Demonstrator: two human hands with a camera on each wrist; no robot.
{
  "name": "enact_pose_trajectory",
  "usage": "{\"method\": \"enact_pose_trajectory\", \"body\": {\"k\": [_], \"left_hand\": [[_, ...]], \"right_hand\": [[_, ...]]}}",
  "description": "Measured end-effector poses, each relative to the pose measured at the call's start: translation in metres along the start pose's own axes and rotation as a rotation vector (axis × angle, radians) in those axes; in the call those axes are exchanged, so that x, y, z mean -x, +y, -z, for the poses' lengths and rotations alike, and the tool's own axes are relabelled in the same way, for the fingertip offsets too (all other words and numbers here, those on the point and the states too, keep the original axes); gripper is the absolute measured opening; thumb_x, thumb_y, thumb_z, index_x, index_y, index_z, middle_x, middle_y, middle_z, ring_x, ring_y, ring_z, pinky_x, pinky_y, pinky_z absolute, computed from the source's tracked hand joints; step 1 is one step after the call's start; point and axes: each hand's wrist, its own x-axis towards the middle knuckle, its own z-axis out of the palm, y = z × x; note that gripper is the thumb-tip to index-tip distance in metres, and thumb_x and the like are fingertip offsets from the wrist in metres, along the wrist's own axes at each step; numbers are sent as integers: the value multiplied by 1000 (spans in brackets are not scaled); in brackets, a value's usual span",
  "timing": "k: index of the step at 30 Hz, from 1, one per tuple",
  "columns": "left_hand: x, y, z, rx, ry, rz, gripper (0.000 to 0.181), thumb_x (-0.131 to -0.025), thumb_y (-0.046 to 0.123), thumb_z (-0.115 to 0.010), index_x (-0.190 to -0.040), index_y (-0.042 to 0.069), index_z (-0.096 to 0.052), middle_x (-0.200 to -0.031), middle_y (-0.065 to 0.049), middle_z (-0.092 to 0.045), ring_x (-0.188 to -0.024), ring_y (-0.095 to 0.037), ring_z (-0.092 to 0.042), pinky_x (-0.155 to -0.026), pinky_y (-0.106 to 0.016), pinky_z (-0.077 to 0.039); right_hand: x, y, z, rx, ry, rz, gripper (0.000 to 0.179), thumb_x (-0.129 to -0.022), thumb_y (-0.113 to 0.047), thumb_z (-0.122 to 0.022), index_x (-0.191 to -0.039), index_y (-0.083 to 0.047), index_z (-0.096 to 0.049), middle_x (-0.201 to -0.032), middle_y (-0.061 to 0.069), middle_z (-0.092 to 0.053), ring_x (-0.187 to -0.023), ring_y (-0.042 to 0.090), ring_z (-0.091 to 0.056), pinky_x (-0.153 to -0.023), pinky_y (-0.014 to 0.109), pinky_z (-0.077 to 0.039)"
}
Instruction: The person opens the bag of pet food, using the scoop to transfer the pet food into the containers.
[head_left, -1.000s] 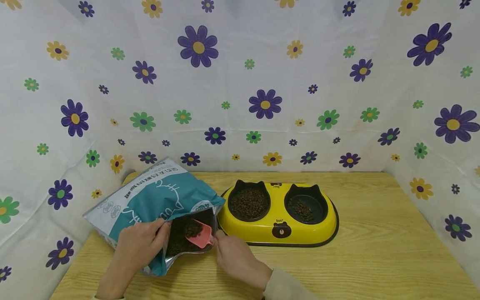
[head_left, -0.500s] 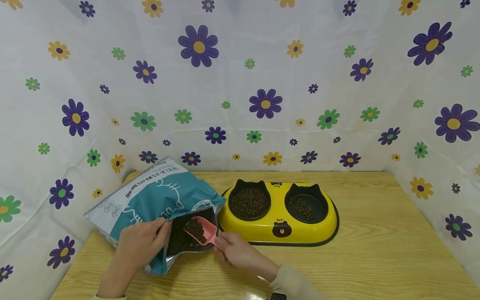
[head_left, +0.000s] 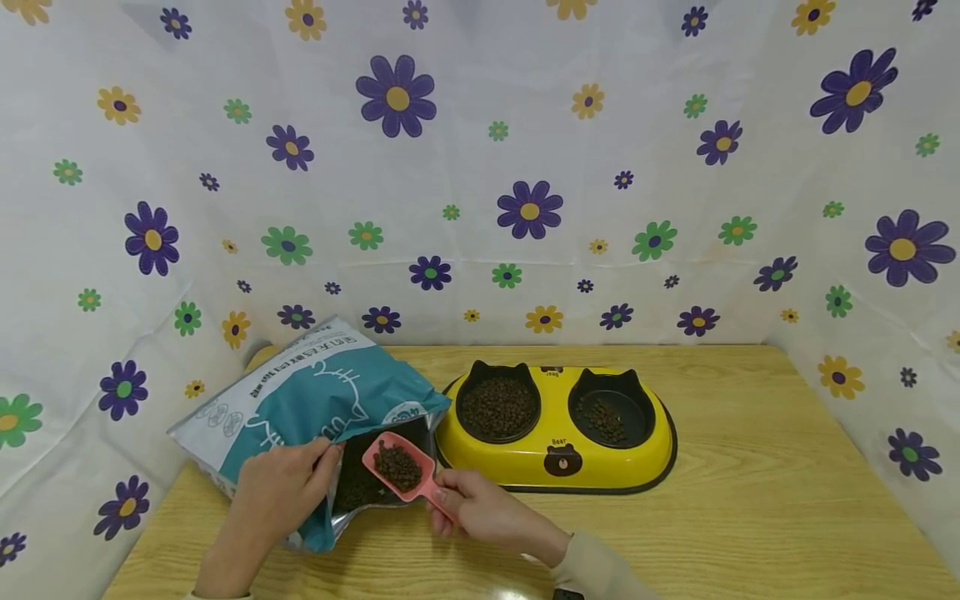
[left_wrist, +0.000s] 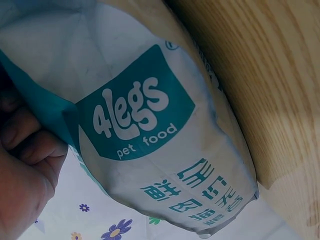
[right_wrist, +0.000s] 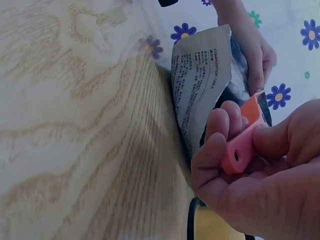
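My left hand (head_left: 281, 492) grips the edge of a teal and white pet food bag (head_left: 307, 392), which lies tilted on the table with its mouth facing me. In the left wrist view my curled fingers (left_wrist: 37, 142) hold a fold of the bag beside its printed label. My right hand (head_left: 487, 512) holds a pink scoop (head_left: 426, 486) by its handle, thumb on top. Brown kibble (head_left: 399, 467) fills much of the scoop, which is level over the bag's mouth. In the right wrist view the handle's hole end (right_wrist: 239, 152) sticks out between thumb and fingers.
Right of the bag stands a yellow double pet feeder (head_left: 555, 462). Its left black bowl is well filled with kibble (head_left: 498, 406); the right bowl (head_left: 637, 412) holds a small heap. A flowered cloth (head_left: 465, 167) hangs behind the wooden table (head_left: 750, 483).
My right hand has moved slightly right and turned, bringing the scoop from tilted inside the bag to level at its mouth with kibble in it. My left hand stays on the bag.
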Motion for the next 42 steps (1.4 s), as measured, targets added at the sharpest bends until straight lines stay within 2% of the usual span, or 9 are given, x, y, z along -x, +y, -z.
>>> {"method": "enact_pose_trajectory", "body": {"k": [8, 18, 21, 26, 35, 42], "left_hand": [[0, -1, -1, -12, 23, -14, 47, -96, 20, -69, -61, 26, -38, -51, 13, -25, -44, -3, -26, -42, -24, -21], [0, 1, -1, -16, 8, -4, 46, -96, 21, -69, -62, 25, -39, -51, 12, -26, -45, -5, -27, -43, -25, -22], [0, 2, -1, -18, -5, 0, 46, -97, 21, -68, -62, 25, -39, -52, 12, -25, -45, -5, -27, -43, -25, -22], [0, 1, -1, -26, -1, 4, 46, -97, 21, -69, -62, 25, -39, -51, 12, -25, -44, -5, -27, -42, -25, -21], [1, 0, 1, -30, 3, -10, 46, -97, 20, -69, -62, 26, -38, -51, 13, -24, -44, -4, -25, -43, -24, -20], [1, -1, -1, -28, 32, -25, 47, -96, 20, -70, -62, 26, -37, -51, 13, -22, -43, -3, -23, -42, -24, -19]], "right_hand": [[13, -3, 9, 86, -32, 69, 30, -111, -15, -40, -108, 10, -58, -83, 4, -61, -71, 10, -56, -60, 19, -40], [41, 3, 42, 122, 8, 58, 36, -112, -20, -38, -109, 11, -55, -84, 2, -59, -70, 16, -49, -62, 19, -40], [54, 6, 55, 137, 34, 59, 35, -112, -19, -38, -108, 12, -55, -84, 4, -59, -67, 15, -45, -60, 19, -39], [72, 10, 75, 142, 84, 65, 35, -113, -18, -37, -109, 13, -54, -85, 7, -59, -69, 15, -48, -60, 23, -40], [96, 5, 106, 112, 203, 9, 34, -113, -20, -37, -110, 9, -53, -84, 5, -57, -68, 11, -49, -59, 22, -40], [115, 4, 132, 149, 339, -36, 35, -113, -22, -38, -110, 10, -52, -82, 5, -56, -63, 9, -47, -55, 21, -39]]}}
